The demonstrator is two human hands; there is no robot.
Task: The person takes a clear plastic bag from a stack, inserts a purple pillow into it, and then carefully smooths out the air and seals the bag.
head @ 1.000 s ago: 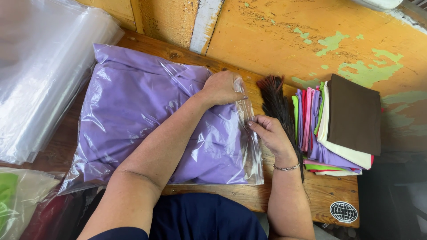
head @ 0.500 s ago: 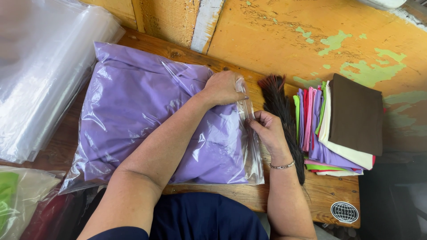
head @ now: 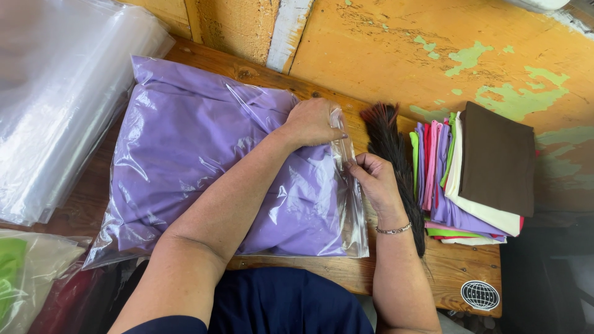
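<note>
**Soft purple bundle in a slick clear bag, held at its open edge**

Because the clear plastic bag [head: 346,204] is thin and glossy, it will likely slide under the fingers and crumple rather than hold a shape, so a pinch at the flat strip along its right edge looks like the surest place to take it. Inside lies a folded purple garment [head: 198,154], soft and probably light, which fills the bag almost to its seams and puffs it into a cushion (nothing about it looks fragile). It rests on the wooden table [head: 458,266], near the middle, with its long side towards the person.

Pressing down on the top right corner of the bundle, the left hand [head: 312,120] lies curled, knuckles up, over plastic and cloth together. At the edge strip, the right hand [head: 371,176] pinches the plastic between thumb and fingertips; a thin bracelet sits on that wrist.

Just right of the bag lies a dark feather duster [head: 396,154], then a stack of folded cloths [head: 489,167] in brown, white, purple, pink and green. A pile of clear empty bags [head: 62,111] sits at the left.
</note>
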